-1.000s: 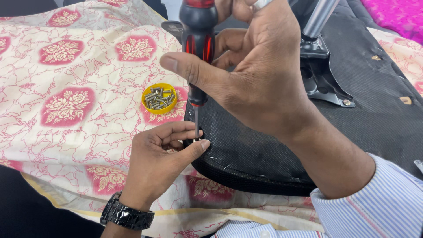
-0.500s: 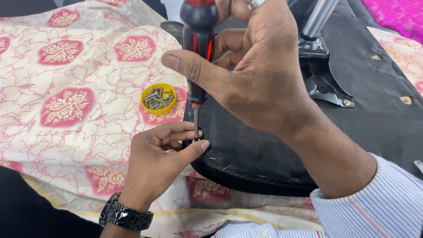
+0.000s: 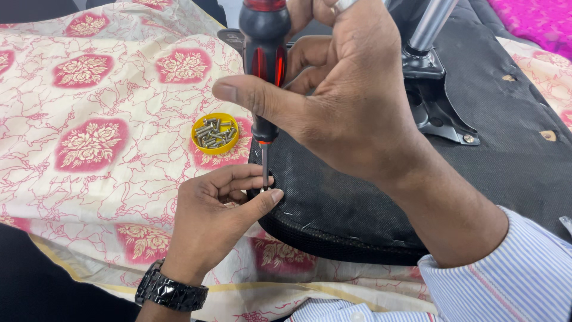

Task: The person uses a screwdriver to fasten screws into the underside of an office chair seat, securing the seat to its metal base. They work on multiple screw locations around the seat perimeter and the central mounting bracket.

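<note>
Little has shifted since the earlier frames: the right hand (image 3: 351, 101) stays wrapped around the red-and-black screwdriver (image 3: 265, 71) at upper centre, its long axis upright and its tip set down at the rim of the black seat underside (image 3: 351, 209), while the left hand (image 3: 214, 217) keeps thumb and forefinger pinched together round the shaft just below (any screw there is hidden). Up and left of those fingers (image 3: 238, 176), near but apart, a round yellow cap (image 3: 215, 132) of loose screws sits on the floral red-and-cream cloth (image 3: 89, 149).
</note>
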